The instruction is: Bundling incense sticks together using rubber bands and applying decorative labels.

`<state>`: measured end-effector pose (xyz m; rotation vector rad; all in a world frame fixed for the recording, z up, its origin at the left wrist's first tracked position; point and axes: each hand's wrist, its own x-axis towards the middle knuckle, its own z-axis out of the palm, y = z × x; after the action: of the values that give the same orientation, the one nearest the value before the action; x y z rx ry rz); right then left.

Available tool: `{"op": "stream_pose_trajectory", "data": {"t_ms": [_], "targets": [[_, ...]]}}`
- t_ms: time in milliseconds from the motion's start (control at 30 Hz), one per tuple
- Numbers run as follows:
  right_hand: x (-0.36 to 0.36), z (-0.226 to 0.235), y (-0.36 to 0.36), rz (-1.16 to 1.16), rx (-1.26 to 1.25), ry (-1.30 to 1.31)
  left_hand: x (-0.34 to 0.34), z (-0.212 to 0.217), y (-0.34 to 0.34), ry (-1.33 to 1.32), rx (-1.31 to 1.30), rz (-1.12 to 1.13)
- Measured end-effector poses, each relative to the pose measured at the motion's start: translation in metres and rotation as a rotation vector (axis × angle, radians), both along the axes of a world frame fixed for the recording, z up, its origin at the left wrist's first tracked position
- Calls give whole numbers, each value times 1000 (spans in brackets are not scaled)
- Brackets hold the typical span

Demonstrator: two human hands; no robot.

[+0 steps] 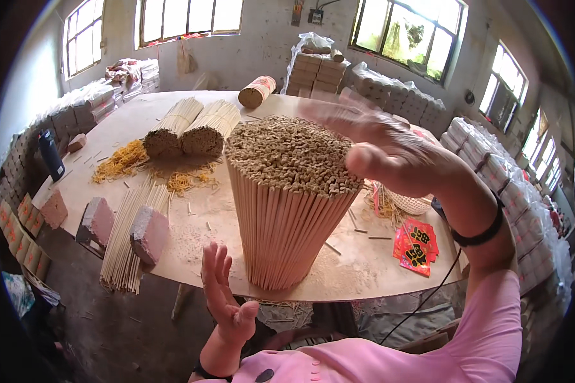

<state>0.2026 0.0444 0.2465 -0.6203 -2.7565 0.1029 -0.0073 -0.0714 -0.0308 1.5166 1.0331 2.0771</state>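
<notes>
Right fingers (340, 120) outstretched beside upright sticks (287, 223)

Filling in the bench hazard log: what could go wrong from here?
The upright stick bundle shows no tie and stands near the front edge of the table, so it could splay or tip.
The right hand, blurred near the bundle's rim, might push sticks out of line.
The loose sticks between the pink blocks jut past the edge; a bump could spill them.

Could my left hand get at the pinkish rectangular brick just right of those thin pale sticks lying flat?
Probably yes: your bare left hand looks open and empty, and nothing appears to stand between it and the pinkish rectangular brick.
</notes>
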Motion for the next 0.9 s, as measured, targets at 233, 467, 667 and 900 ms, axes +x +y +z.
{"op": "stream_pose_trajectory", "data": {"t_ms": [233, 467, 667, 900], "targets": [[2, 12, -6, -111, 13, 568, -17, -1, -14, -64, -28, 25], [16, -5, -17, -196, -351, 486, -18, -6, -16, -123, -24, -67], [14, 3, -5, -93, -15, 182, -10, -12, -15, -108, -41, -10], [8, 25, 22, -33, -553, 143, -9, -22, -11, -152, -70, -60]]}}
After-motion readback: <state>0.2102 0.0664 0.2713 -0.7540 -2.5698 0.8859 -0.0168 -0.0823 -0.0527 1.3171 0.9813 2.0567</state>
